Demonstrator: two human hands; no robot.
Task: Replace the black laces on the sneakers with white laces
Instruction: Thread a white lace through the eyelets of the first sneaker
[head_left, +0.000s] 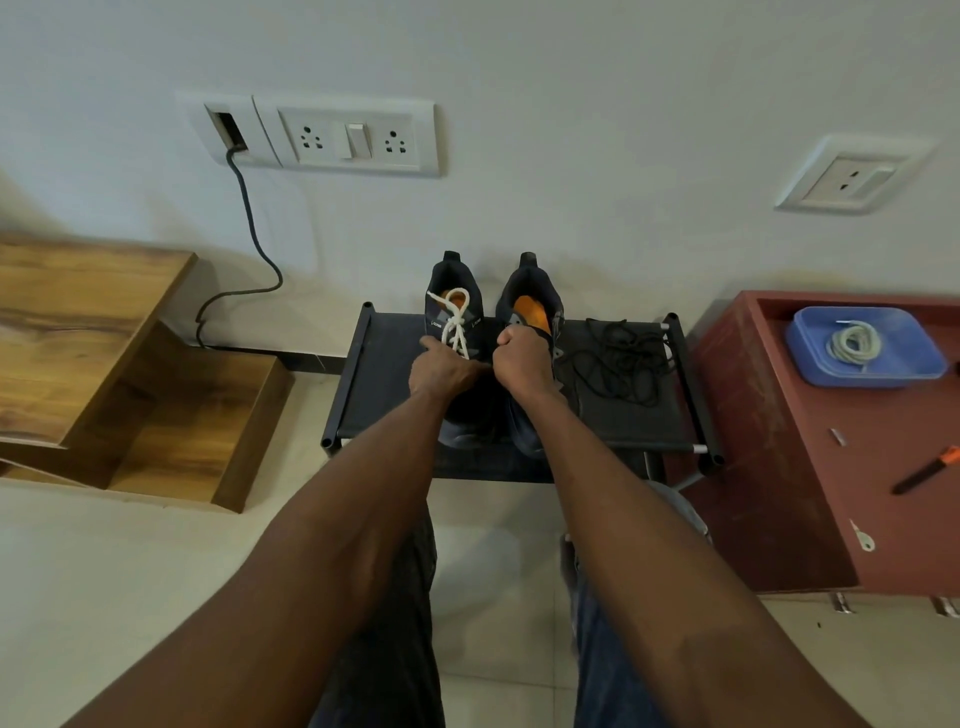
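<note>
Two dark sneakers with orange insoles stand side by side on a black rack (363, 374), heels toward the wall. The left sneaker (453, 291) carries a white lace (456, 327) tied at the top. My left hand (441, 366) rests on that shoe, its index finger stretched out beside the lace. My right hand (522, 353) is curled into a fist over the right sneaker (530, 296), gripping its tongue area; what lies under the fingers is hidden. A heap of black laces (621, 361) lies on the rack to the right.
A red cabinet (769, 467) at the right bears a blue tray (810, 358) with a coiled white lace (854, 343), plus an orange-tipped tool (924, 470). Wooden steps (130, 364) stand at the left. A cable (249, 228) hangs from the wall sockets (348, 137).
</note>
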